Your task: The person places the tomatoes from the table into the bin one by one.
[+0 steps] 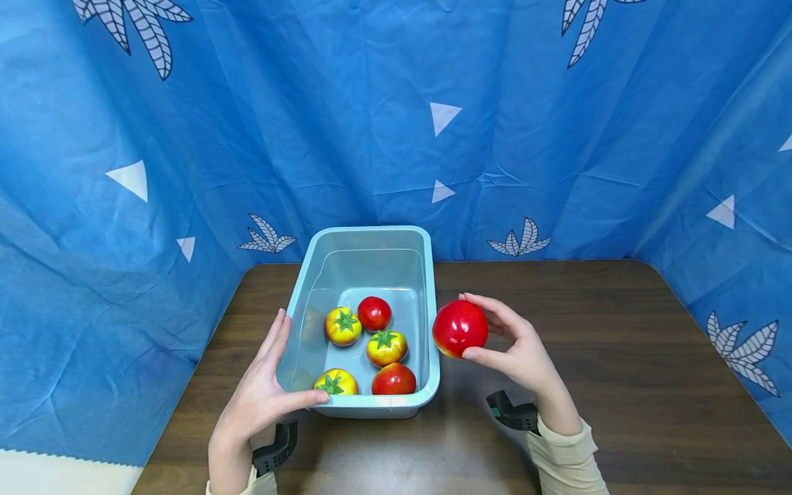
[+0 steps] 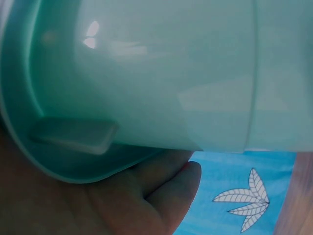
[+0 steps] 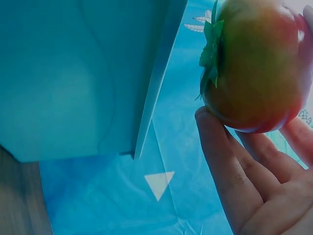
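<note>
My right hand (image 1: 526, 354) holds a shiny red tomato (image 1: 460, 328) just outside the right rim of a light blue plastic bin (image 1: 428, 275), thumb on the near side and fingers on the far side. In the right wrist view, the green leafy top (image 3: 211, 51) of this tomato faces the bin. My left hand (image 1: 260, 392) rests against the bin's front left corner, its thumb at the front rim and its straight fingers (image 2: 178, 196) along the outer left wall. Inside lie several tomatoes, some yellow with green tops (image 1: 343, 326), others red (image 1: 374, 314).
The bin stands on a dark brown wooden table (image 1: 594, 357), whose surface extends to the right. Blue cloth (image 1: 371, 137) with white triangles and leaf prints hangs behind the table and at both sides. Black bands with a dark device (image 1: 513, 412) sit on both wrists.
</note>
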### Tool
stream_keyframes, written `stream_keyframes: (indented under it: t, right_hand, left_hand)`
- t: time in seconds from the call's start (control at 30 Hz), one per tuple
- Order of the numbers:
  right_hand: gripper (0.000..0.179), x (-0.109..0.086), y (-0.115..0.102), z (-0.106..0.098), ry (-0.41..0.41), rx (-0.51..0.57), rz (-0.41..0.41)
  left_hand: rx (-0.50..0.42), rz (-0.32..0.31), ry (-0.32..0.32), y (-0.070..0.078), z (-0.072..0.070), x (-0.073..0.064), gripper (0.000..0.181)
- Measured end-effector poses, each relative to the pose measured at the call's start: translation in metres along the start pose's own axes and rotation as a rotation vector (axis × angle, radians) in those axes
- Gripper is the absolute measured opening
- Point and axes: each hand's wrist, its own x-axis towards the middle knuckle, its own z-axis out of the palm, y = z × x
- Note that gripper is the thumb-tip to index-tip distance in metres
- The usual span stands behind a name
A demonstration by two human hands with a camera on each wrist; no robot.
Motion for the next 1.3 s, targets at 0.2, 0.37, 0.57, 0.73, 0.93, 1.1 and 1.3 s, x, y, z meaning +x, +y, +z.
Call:
stream_keyframes:
  t: [0.2,0.37,0.57,0.73,0.93,1.1,1.3]
  right_hand:
    - [0.072,0.002,-0.001,0.008,0.001,0.017,-0.007]
    - [0.073,0.003,-0.005,0.015,0.007,0.029,-0.008]
    - [0.074,0.005,-0.006,0.024,-0.009,0.056,-0.027]
    - [0.072,0.005,-0.006,0.03,-0.019,0.059,-0.032]
    - [0.073,0.004,-0.007,0.037,-0.03,0.049,-0.029]
    - [0.075,0.005,-0.007,0.044,-0.027,0.045,-0.033]
    - [0.078,0.005,-0.009,0.051,-0.027,0.005,-0.033]
  left_hand:
    - [0.0,-0.004,-0.002,0.001,0.0,0.0,0.112]
    - [-0.002,0.001,-0.001,0.0,0.0,0.0,0.113]
    - [0.001,0.009,0.002,0.0,0.0,0.0,0.112]
    - [0.004,0.008,0.002,0.0,0.0,0.0,0.113]
    - [0.0,0.006,0.0,0.0,0.0,0.0,0.112]
    - [-0.004,0.008,0.0,0.0,0.0,0.001,0.112]
    - [0.001,0.005,0.0,0.001,0.0,0.001,0.112]
